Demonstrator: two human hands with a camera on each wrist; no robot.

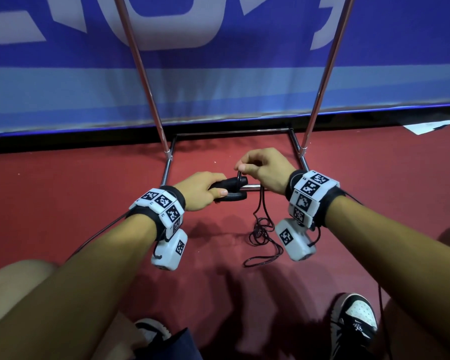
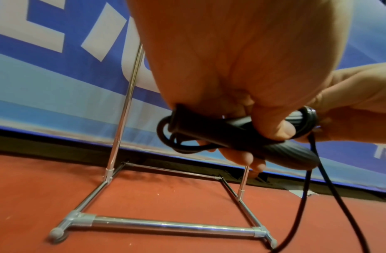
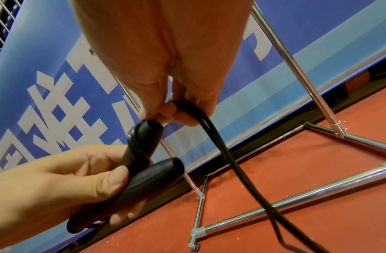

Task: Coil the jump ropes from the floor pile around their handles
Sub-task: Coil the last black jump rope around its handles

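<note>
1. Nearest the person, the slack of the black rope point(image 1: 264, 229) lies in a loose tangle on the red floor point(image 1: 63, 190), between the forearms; left low, it can feed upward freely as it is wound.
2. Above it, the left hand point(image 1: 203, 189) clenches both black handles point(image 3: 144, 178) side by side, level and clear of the floor; held as one bundle, they likely serve as a steady core for the turns.
3. Just beyond, the right hand point(image 1: 264, 168) pinches the rope in its fingers point(image 3: 166, 111) at the handle ends, one loop already round the upper handle; pinching close probably keeps each wrap tight.
4. Farthest, a chrome rack frame point(image 1: 250, 187) stands before a blue banner point(image 1: 218, 87).
</note>
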